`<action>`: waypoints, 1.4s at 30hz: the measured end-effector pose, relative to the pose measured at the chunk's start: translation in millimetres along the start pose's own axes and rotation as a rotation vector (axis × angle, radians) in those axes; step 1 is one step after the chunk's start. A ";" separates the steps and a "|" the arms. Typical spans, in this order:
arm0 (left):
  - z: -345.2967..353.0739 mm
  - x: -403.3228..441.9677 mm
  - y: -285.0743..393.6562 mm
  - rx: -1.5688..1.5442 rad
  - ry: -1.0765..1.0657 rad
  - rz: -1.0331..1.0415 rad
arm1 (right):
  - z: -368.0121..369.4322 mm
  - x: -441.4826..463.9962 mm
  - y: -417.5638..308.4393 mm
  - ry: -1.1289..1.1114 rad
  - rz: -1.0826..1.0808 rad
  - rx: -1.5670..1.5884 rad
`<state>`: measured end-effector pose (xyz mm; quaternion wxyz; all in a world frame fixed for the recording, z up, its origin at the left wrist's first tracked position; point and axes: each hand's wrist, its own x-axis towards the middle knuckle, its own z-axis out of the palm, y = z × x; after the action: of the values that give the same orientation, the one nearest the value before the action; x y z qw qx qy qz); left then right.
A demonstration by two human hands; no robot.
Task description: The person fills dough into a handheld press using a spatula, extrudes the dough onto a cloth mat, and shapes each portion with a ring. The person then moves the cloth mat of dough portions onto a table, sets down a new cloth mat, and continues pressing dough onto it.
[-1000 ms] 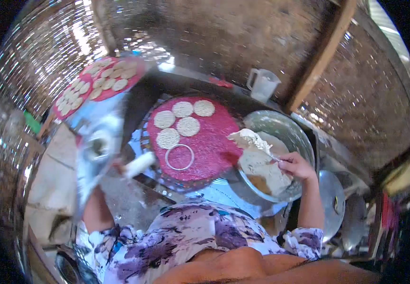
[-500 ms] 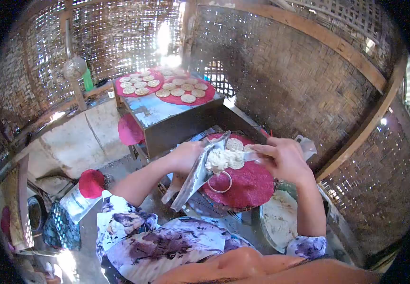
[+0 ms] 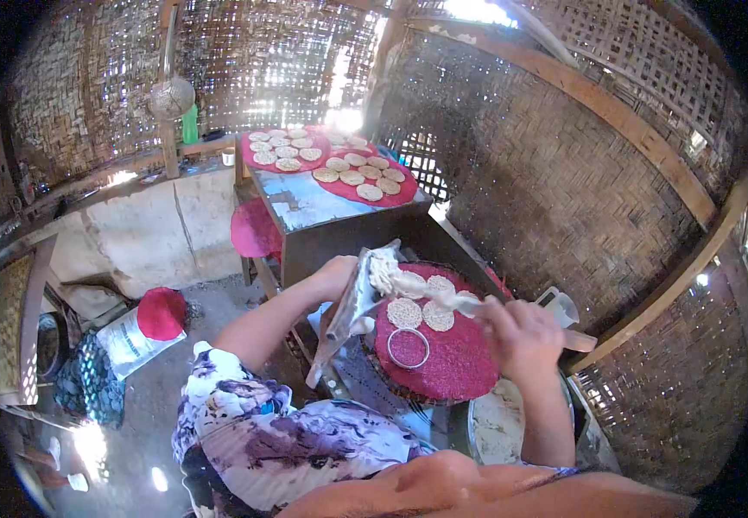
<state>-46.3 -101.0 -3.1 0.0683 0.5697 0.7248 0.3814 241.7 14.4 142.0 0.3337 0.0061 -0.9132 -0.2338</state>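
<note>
My left hand [image 3: 337, 274] is closed around a flat board [image 3: 346, 312] smeared with pale paste, held tilted left of the red round mat. A lump of pale, grainy paste [image 3: 383, 271] sits on the board's upper end. My right hand [image 3: 525, 338] grips a spatula [image 3: 465, 303] with a wooden handle end; its coated blade reaches left to the lump. Below, the red mat [image 3: 452, 367] carries several pale discs [image 3: 404, 313] and a thin ring [image 3: 408, 348]. Under my right forearm is a basin of paste [image 3: 495, 423].
A table [image 3: 292, 203] beyond bears red mats with several pale discs. A clear plastic jug [image 3: 557, 304] stands right of my right hand. Woven walls [image 3: 555, 164] enclose the corner. A white sack [image 3: 132, 344] with a red round piece [image 3: 161, 314] lies on the floor at left.
The spatula now reaches the lump, which has shifted toward the board's upper end. The board is more upright, and more discs on the mat are exposed. The view has shifted.
</note>
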 end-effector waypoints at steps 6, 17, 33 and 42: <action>5.7 -0.7 34.9 0.056 -0.035 -0.027 | 8.3 6.3 1.6 0.055 0.006 0.062; 18.7 7.4 50.6 0.196 -0.217 0.008 | 33.5 -1.8 -31.2 -0.114 -0.150 -0.066; -9.3 15.9 25.7 -1.367 -0.487 0.143 | 77.2 -43.0 4.4 0.049 0.325 0.419; 3.4 7.0 36.1 0.210 -0.016 0.158 | 22.6 -1.2 12.0 -0.037 0.116 0.265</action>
<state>-19.0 -91.1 19.7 -0.0162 0.6319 0.7133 0.3028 230.5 34.8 131.3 0.3261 -0.0071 -0.9409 -0.0917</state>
